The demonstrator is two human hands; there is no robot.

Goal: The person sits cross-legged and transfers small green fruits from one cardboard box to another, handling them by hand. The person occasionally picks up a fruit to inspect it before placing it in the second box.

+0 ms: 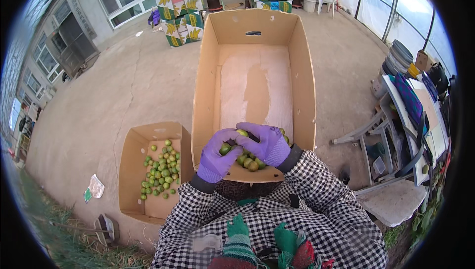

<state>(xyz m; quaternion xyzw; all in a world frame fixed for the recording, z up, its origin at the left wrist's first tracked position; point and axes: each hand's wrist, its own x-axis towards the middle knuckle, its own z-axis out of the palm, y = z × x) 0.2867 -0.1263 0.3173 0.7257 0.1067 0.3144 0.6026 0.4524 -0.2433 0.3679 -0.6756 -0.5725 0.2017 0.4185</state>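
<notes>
My two hands, in purple knit gloves, meet above the near end of a large open cardboard box (207, 83). My left hand (217, 156) curls around a dark green fruit (225, 149), which shows between its thumb and fingers. The fingers of my right hand (265, 144) close about a yellow-green fruit (242, 132) near the left fingertips. Gloves partly hide both fruits. Under the hands, several small round green fruits (253, 166) lie against the box's near wall. Torn paper lining (230, 94) covers part of the box's floor.
Left of the large box, a smaller cardboard box (133, 165) holds many green fruits (157, 174). Banana cartons (182, 16) are stacked at the back. A folding table (419, 109) with bags and boards stands at right, near a stone slab (393, 202). Plastic litter (96, 186) lies on the concrete floor.
</notes>
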